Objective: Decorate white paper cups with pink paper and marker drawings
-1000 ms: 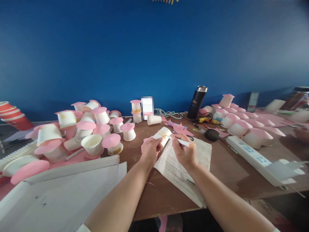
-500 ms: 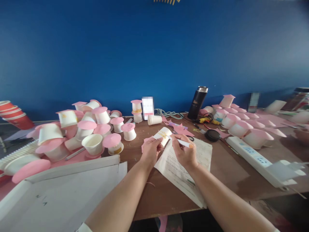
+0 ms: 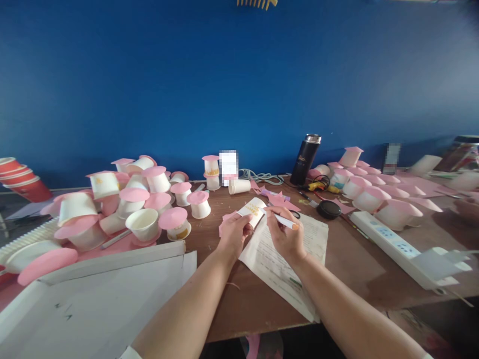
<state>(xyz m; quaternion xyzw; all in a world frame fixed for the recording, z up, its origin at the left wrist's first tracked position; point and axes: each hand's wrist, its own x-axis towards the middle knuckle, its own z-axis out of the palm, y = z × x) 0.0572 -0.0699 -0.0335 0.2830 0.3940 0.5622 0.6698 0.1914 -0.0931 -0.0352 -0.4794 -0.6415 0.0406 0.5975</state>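
Observation:
My left hand (image 3: 236,232) is closed on a white paper cup (image 3: 254,208) tipped on its side, with a pink paper piece (image 3: 224,225) at its near end. Yellow-orange marks run across the cup's wall. In my right hand (image 3: 287,237) is a white marker pen (image 3: 286,222) with an orange end; its tip is at the cup's right edge, and I cannot tell whether it touches. Beneath both hands lies a printed sheet of paper (image 3: 275,267) on the brown table (image 3: 258,309).
Several paper cups with pink tops (image 3: 134,195) crowd the left, behind a white box lid (image 3: 123,299). A black flask (image 3: 306,159) and a round black lid (image 3: 329,209) stand at the back. To the right are a power strip (image 3: 392,244) and more pink-topped cups (image 3: 370,197).
Both hands keep nearly the same place and grip. The yellow-orange marks on the cup look slightly fuller; otherwise the view has only shifted a little.

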